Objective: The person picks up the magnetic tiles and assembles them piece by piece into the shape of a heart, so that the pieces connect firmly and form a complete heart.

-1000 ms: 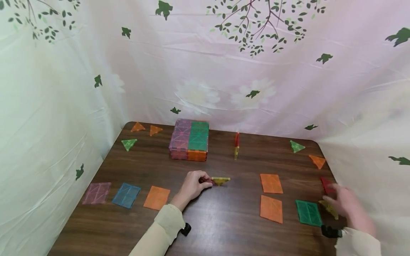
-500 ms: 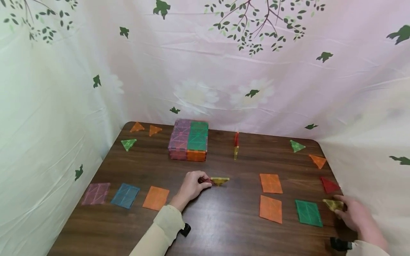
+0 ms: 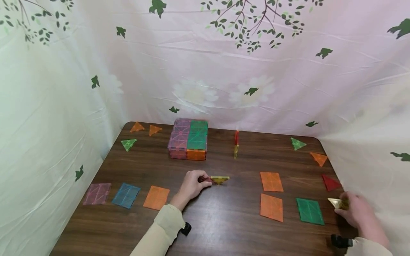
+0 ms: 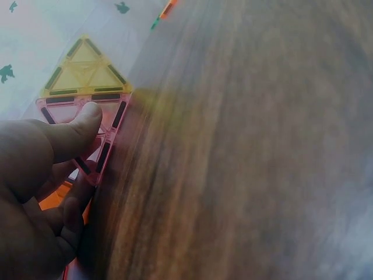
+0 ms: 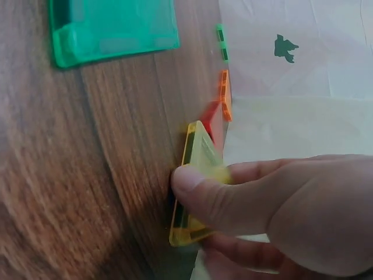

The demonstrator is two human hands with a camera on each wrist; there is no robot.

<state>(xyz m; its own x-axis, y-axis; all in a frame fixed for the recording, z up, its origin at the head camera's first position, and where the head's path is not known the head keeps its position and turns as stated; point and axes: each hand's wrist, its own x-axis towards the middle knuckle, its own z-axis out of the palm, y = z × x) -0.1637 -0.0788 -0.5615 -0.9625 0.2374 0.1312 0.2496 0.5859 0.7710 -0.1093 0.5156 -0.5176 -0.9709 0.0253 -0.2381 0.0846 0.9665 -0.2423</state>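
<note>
Mid-table, the left hand (image 3: 191, 186) pinches a red triangle tile (image 4: 108, 140) between thumb and fingers. Edge to edge with it is a yellow triangle tile (image 3: 219, 180), and the pair stands upright on the table. At the right edge of the table, the right hand (image 3: 358, 210) pinches another yellow triangle tile (image 5: 201, 154) by its edge, tilted up off the table. A flat red triangle (image 3: 330, 182) lies just beyond it. A second red and yellow pair (image 3: 236, 145) stands upright farther back.
A box of purple, green and orange tiles (image 3: 196, 135) stands at the back. Orange squares (image 3: 271, 207) and a green square (image 3: 310, 211) lie right of centre; purple, blue (image 3: 126, 195) and orange squares lie left. Small triangles (image 3: 129, 144) lie in both back corners. A curtain surrounds the table.
The right hand has moved from above the red and yellow triangles to the yellow one, taken hold of it and tilted it up. The left hand has stayed put.
</note>
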